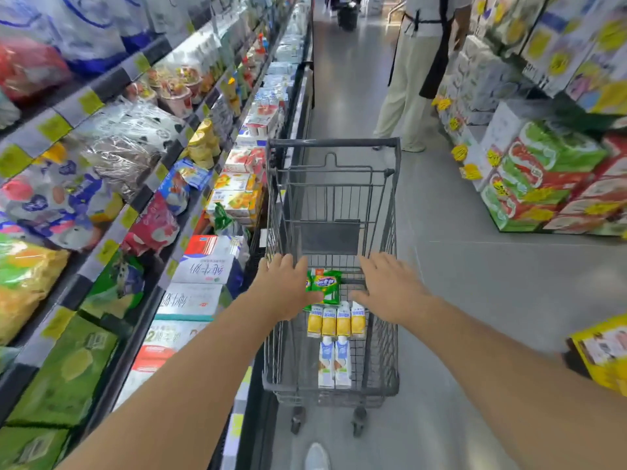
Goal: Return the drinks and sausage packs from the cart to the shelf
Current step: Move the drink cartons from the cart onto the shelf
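A grey wire cart [386, 232] stands in the aisle in front of me. Inside it lie green and yellow sausage packs [327, 283], a row of yellow drink cartons [336, 321] and two white and blue drink cartons [335, 364]. My left hand [285, 286] and my right hand [390, 286] reach over the cart's basket with fingers spread and hold nothing. The left hand's thumb lies close to the sausage packs. The chilled shelf [190, 184] with packs and cartons runs along my left.
A person in an apron [417, 62] stands in the aisle beyond the cart on the right. Stacked boxes [549, 178] line the right side. A yellow box [604, 354] sits near my right arm. Grey floor [475, 300] lies open right of the cart.
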